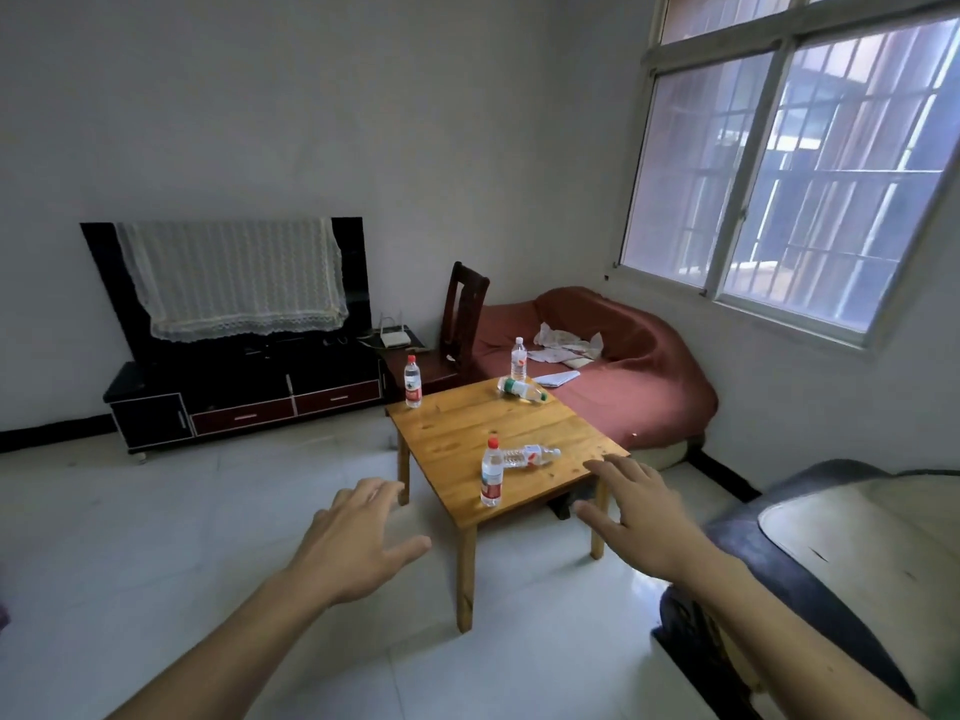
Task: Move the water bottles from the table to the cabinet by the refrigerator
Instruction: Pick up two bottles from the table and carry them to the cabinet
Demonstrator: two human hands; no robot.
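Note:
A small wooden table [457, 433] holds several clear water bottles. One red-capped bottle [491, 472] stands near the front edge, and a bottle [530, 456] lies on its side just behind it. Another red-capped bottle [413, 381] stands at the far left corner. A white-capped bottle [518, 359] stands at the far edge, with a green-capped bottle [521, 390] lying beside it. My left hand [358, 543] reaches forward in the air, fingers spread, short of the table. My right hand [636, 511] hovers at the table's front right corner, fingers spread, holding nothing. No refrigerator or cabinet beside one is in view.
A red-covered sofa [623, 387] with papers sits behind the table under a barred window. A dark wooden chair [462, 314] stands at the far left of the table. A black TV stand [244, 397] lines the back wall. A dark armchair [831, 563] is at my right. White tiled floor lies to the left.

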